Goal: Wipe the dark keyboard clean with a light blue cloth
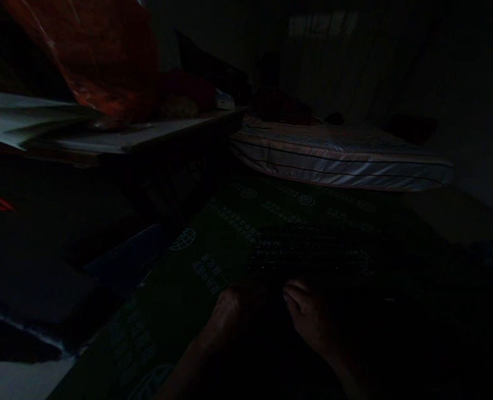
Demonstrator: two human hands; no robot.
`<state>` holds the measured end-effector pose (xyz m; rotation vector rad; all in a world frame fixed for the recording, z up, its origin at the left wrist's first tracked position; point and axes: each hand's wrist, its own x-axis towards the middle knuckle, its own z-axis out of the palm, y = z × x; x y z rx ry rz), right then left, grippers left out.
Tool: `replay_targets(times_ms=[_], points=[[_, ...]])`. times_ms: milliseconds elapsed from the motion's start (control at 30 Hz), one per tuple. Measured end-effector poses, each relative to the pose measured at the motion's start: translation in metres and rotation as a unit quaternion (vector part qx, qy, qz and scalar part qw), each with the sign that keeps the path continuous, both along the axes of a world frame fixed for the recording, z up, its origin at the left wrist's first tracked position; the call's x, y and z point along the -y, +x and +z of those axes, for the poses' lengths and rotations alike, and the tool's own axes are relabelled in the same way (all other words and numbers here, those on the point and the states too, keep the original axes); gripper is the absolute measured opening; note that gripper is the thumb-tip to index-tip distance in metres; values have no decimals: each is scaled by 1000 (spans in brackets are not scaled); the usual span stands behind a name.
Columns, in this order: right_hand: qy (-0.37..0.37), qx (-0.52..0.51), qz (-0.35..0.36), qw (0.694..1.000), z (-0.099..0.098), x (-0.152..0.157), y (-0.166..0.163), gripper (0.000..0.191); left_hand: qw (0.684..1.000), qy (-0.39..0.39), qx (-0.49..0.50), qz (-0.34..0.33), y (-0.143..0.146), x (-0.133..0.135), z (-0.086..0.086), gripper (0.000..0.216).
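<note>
The room is very dark. My left hand (pixel 226 315) and my right hand (pixel 308 319) lie low at the bottom centre, close together, over a dark green floor sheet (pixel 213 239) printed with pale globe marks and text. Just beyond the hands lies a flat black ribbed object (pixel 308 250), possibly a keyboard; it is too dark to tell whether either hand touches it. The fingers are lost in shadow, and I cannot make out anything held in either hand.
A thin striped mattress (pixel 338 161) lies on the floor at the back, with dark bundles on it. At the left stands a low table (pixel 154 136) holding papers and a red-orange bag (pixel 100 55). Dark shapes fill the floor at the lower left.
</note>
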<state>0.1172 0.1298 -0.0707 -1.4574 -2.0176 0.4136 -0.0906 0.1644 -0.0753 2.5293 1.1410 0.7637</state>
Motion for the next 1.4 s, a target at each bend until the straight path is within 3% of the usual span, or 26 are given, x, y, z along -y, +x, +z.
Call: replay_targets(times_ms=[300, 567, 800, 933, 1133, 1400], points=[[-17, 4, 2, 1000, 2, 0, 0, 25, 1000, 5, 8, -5, 1, 3, 6, 24], [-31, 14, -2, 999, 9, 0, -2, 24, 999, -39, 10, -12, 2, 6, 18, 27], [7, 2, -4, 1000, 20, -5, 4, 26, 999, -47, 19, -4, 3, 5, 16, 27], [24, 10, -17, 1000, 38, -29, 20, 24, 998, -52, 26, -5, 0, 7, 18, 27], [32, 65, -12, 997, 59, -90, 42, 21, 998, -55, 30, -3, -2, 9, 23, 32], [-34, 193, -27, 980, 63, -157, 47, 21, 998, -59, 26, 1, -2, 9, 23, 31]])
